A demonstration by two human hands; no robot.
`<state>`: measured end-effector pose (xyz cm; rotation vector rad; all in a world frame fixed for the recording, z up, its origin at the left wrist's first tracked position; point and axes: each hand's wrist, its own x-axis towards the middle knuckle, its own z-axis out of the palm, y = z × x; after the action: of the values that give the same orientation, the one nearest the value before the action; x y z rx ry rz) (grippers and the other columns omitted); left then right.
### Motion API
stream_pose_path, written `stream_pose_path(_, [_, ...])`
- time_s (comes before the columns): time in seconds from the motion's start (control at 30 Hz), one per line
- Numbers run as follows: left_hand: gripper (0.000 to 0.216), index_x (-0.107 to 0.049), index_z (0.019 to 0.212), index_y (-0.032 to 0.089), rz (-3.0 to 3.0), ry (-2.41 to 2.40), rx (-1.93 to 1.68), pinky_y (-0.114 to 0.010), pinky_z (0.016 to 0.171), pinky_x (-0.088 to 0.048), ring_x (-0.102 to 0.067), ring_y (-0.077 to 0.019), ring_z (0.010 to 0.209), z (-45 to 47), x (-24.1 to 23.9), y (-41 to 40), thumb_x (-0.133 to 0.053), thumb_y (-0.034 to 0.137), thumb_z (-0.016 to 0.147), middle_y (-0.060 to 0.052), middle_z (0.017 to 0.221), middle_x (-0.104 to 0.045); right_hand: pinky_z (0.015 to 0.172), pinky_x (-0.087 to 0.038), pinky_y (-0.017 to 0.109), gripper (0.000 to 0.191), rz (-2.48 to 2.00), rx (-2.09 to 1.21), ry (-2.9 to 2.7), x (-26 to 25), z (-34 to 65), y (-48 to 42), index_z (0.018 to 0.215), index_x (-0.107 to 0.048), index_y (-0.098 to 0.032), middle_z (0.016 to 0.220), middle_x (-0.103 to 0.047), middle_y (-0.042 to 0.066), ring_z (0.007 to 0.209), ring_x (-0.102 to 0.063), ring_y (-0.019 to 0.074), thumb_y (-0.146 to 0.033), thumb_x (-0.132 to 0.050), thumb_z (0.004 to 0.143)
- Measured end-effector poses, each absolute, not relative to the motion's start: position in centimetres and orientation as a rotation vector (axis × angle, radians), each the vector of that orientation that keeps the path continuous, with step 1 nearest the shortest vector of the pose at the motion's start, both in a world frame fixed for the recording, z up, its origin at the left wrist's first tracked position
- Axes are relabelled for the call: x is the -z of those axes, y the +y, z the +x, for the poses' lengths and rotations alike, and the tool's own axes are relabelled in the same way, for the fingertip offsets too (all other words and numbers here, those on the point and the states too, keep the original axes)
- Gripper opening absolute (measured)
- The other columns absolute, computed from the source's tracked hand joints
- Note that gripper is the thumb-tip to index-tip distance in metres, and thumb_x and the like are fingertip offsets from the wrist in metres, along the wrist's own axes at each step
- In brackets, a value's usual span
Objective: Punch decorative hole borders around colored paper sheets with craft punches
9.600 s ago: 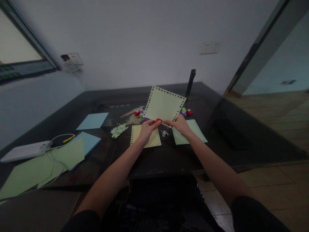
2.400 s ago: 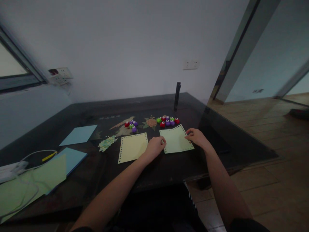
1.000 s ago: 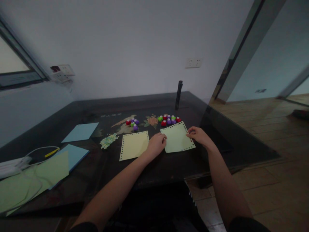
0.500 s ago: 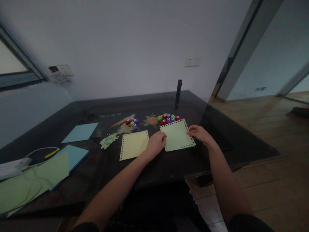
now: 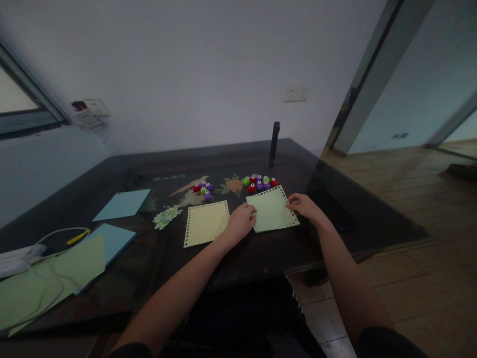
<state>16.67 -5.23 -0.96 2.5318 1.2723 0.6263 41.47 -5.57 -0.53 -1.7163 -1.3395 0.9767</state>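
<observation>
A pale green sheet of paper (image 5: 271,211) with small holes punched along its top and right edges lies in front of me. My left hand (image 5: 241,220) is closed at its left edge, fingers curled and thumb side against the paper. At the right edge, my right hand (image 5: 302,206) pinches the sheet between thumb and fingers. A pale yellow sheet (image 5: 206,223), punched along its top and left edges, lies flat just left of my left hand, whose wrist partly covers its corner.
Small red, green and purple hole punches stand in a larger group (image 5: 260,184) and a smaller group (image 5: 203,189). Paper scraps (image 5: 167,217), blue sheets (image 5: 122,205), green sheets (image 5: 52,276) and a white cable (image 5: 61,229) lie leftward. A black upright post (image 5: 275,144) stands behind.
The green sheet's lower edge has shifted: holes seen along its bottom right half a second ago no longer show there. Both hands keep their places at its sides.
</observation>
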Motion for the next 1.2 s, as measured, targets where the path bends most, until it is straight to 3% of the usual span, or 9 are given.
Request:
stream_pose_path(0.4, [0.018, -0.061, 0.092, 0.017, 2.475, 1.267, -0.794, -0.026, 0.075, -0.046, -0.057, -0.0146, 0.080, 16.3, 0.2, -4.9, -0.046, 0.015, 0.082, -0.005, 0.091, -0.059, 0.047, -0.036, 0.022, 0.033, -1.549, -1.096, -1.282, -0.1, 42.1, -5.9, 0.074, -0.052, -0.017, 0.054, -0.054, -0.005, 0.048, -0.047, 0.0090, -0.034, -0.073, 0.054])
stream_pose_path(0.8, [0.017, -0.061, 0.093, 0.018, 2.526, 1.257, -0.601, -0.028, 0.080, -0.045, -0.057, -0.0164, 0.087, 16.6, 0.8, -5.4, -0.050, 0.017, 0.081, -0.005, 0.096, -0.058, 0.044, -0.036, 0.021, 0.019, -1.676, -0.978, -1.293, 0.6, 41.6, -5.5, 0.075, -0.051, -0.017, 0.051, -0.053, -0.005, 0.045, -0.049, 0.0094, -0.021, -0.068, 0.065])
stream_pose_path(0.97, [0.016, -0.062, 0.093, 0.018, 2.538, 1.249, -0.577, -0.030, 0.083, -0.045, -0.057, -0.0175, 0.088, 16.7, 0.8, -5.3, -0.053, 0.018, 0.080, -0.006, 0.097, -0.058, 0.046, -0.036, 0.023, 0.018, -1.889, -0.719, -1.444, 0.9, 41.9, -5.3, 0.077, -0.057, -0.017, 0.053, -0.055, -0.003, 0.045, -0.049, 0.0103, -0.023, -0.070, 0.066])
stream_pose_path(1.2, [0.017, -0.062, 0.094, 0.018, 2.550, 1.238, -0.567, -0.030, 0.084, -0.045, -0.057, -0.0175, 0.089, 16.7, 0.8, -5.3, -0.053, 0.018, 0.079, -0.006, 0.098, -0.058, 0.059, -0.039, 0.025, 0.021, -2.007, -0.365, -1.555, 1.5, 42.2, -4.9, 0.085, -0.062, -0.019, 0.072, -0.060, 0.001, 0.065, -0.055, 0.0137, -0.030, -0.069, 0.069])
